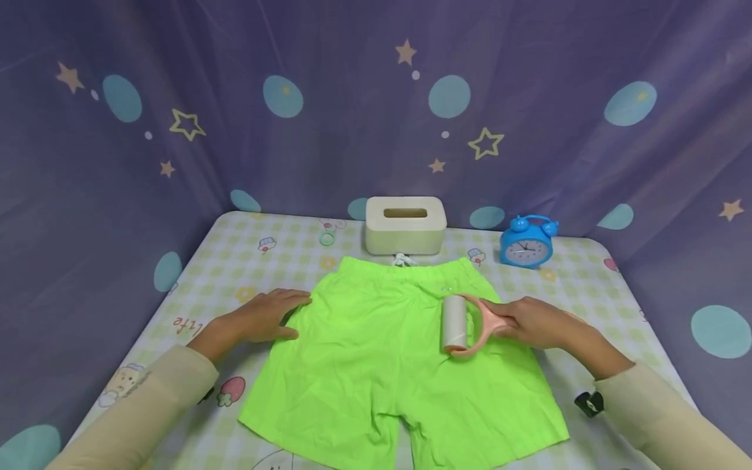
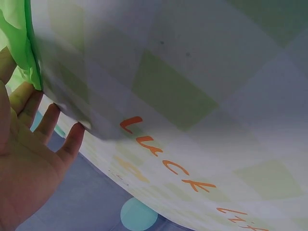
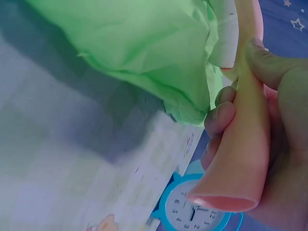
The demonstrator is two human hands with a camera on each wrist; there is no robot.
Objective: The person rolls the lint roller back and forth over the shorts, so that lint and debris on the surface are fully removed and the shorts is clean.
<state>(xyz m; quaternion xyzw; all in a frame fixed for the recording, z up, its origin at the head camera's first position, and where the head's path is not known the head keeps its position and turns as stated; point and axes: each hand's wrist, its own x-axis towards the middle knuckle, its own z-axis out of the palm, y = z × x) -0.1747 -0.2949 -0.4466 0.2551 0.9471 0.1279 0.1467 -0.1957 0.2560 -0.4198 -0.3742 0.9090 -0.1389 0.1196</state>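
Observation:
Bright green shorts (image 1: 352, 339) lie spread on the table, waistband at the far side. My right hand (image 1: 537, 322) grips the pink handle of a lint roller (image 1: 455, 323), whose white roll rests on the upper right part of the shorts. In the right wrist view, fingers and thumb wrap round the handle (image 3: 240, 144). At the left edge of the shorts, my left hand (image 1: 264, 318) touches the cloth with fingers extended. The left wrist view shows its fingertips (image 2: 72, 137) on the tablecloth and by the green hem.
Behind the waistband stands a cream and green tissue box (image 1: 405, 225). A blue alarm clock (image 1: 527, 243) is at the back right. A small green ring (image 1: 327, 238) lies left of the box. Purple patterned curtains (image 1: 352, 130) surround the checked table (image 1: 223, 261).

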